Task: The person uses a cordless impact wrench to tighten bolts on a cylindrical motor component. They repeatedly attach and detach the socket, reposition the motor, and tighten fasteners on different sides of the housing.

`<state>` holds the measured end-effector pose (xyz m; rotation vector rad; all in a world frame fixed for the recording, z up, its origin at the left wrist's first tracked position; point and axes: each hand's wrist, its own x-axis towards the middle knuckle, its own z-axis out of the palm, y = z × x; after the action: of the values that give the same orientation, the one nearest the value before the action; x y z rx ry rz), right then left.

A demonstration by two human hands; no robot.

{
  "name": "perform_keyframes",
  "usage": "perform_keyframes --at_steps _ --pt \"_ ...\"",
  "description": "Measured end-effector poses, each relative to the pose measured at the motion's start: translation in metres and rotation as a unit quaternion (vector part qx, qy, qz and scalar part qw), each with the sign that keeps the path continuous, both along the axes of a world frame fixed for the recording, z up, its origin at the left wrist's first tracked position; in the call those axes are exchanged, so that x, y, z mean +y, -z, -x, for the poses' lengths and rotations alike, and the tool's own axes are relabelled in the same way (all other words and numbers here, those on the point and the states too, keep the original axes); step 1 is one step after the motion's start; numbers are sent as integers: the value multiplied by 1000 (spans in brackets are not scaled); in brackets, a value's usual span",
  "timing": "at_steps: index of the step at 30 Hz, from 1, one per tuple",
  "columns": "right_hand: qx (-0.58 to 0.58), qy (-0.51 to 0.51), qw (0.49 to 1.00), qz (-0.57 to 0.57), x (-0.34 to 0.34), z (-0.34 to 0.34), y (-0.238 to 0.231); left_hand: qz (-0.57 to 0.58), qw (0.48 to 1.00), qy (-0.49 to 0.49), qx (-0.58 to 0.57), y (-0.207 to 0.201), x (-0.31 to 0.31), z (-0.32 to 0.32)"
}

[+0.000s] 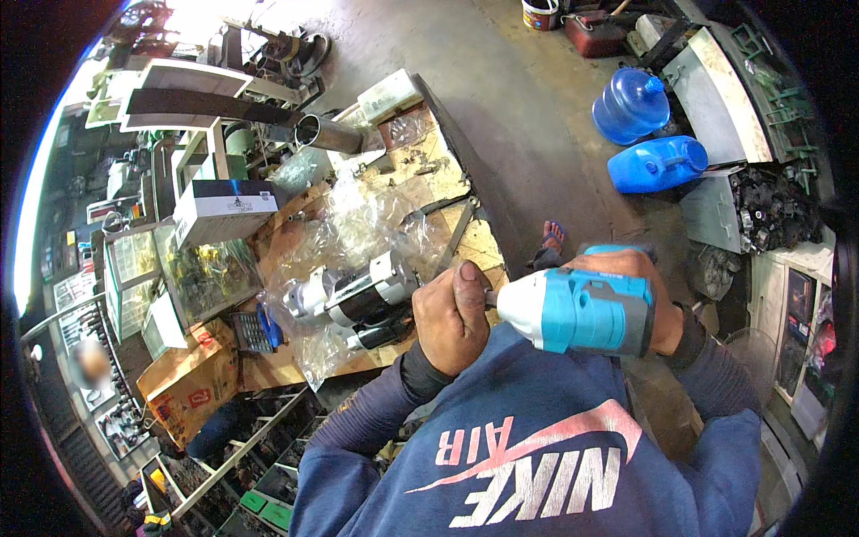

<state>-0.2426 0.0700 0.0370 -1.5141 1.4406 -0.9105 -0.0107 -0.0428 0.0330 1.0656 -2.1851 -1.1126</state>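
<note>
My right hand [631, 268] is wrapped around a teal and grey cordless impact wrench [582, 311], held level in front of my chest with its pale nose to the left. My left hand [454, 315] is a closed fist at that nose. A short metal shank shows between nose and fist; what the fingers enclose is hidden. Just left of the fist, a silver and black starter motor [358, 300] lies on the wooden workbench [480, 242], partly among clear plastic bags [367, 210].
On the bench are a metal cylinder [329, 134], a white and black box [224, 213] and a calculator [253, 332]. A brown paper bag [190, 380] is at the near left. A blue water bottle [631, 106] and blue jerrycan [656, 165] stand on the floor to the right.
</note>
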Motion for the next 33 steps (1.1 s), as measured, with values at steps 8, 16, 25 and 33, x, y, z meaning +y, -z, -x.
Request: perform_keyframes --at_steps 8,16,25,33 --pt "-48 45 998 -11 6 -15 12 43 999 14 -24 10 -14 4" --pt "261 -9 958 116 6 -9 9 -124 962 172 -174 12 -18 -6" --pt "287 -53 951 102 0 -4 0 -331 903 200 -185 13 -43 -9" --pt "-43 56 997 19 20 1 -6 -536 835 -52 110 9 -38 -21"
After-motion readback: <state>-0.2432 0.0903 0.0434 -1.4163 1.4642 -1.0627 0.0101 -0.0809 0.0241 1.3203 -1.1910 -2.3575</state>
